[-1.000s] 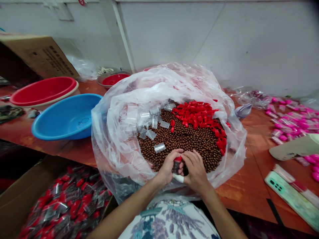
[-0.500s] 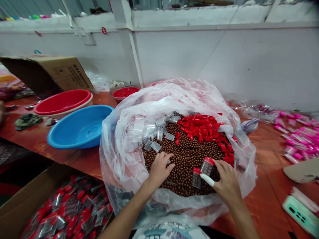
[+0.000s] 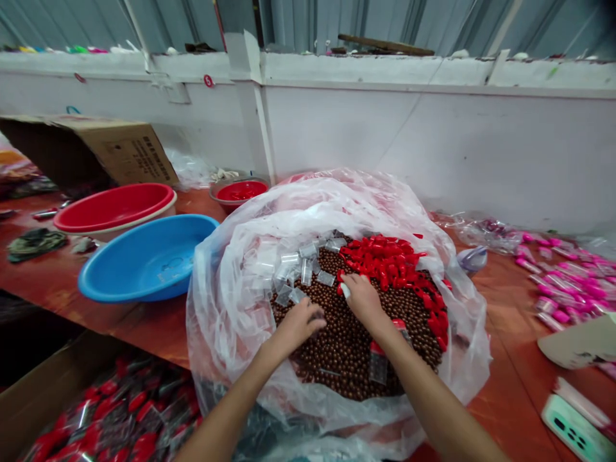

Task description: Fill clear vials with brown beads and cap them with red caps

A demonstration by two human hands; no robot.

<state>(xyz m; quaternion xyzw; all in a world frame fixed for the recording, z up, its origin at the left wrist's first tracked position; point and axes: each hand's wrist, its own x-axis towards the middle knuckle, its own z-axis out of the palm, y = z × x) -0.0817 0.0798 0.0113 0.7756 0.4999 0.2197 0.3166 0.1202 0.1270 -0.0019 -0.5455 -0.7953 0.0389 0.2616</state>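
A loose bed of small brown balls [image 3: 332, 340] lies in a large clear plastic bag [image 3: 216, 321]. My left hand [image 3: 296, 327] is over its left side, fingers curled; what they hold, if anything, is hidden. Just beyond them are several small clear plastic containers [image 3: 307, 271]. My right hand [image 3: 364, 300], its thumb covered in white, pinches a lone red cap [image 3: 339, 282] left of a pile of red caps [image 3: 387, 256]. Below my right forearm rests a red-capped clear container [image 3: 378, 366]; a second one [image 3: 400, 326] is partly hidden by that arm.
A blue basin [image 3: 149, 263] and a red basin [image 3: 115, 208] stand left of the bag. A carton [image 3: 52, 378] at lower left holds several red-capped containers. Pink-capped tubes [image 3: 572, 282] lie at right, with a phone [image 3: 575, 430] nearer. A wall [image 3: 433, 147] bounds the back.
My right hand has left the two red-capped containers and moved left and away from me to the lone red cap. My left hand has shifted slightly toward me. The view has tilted up.
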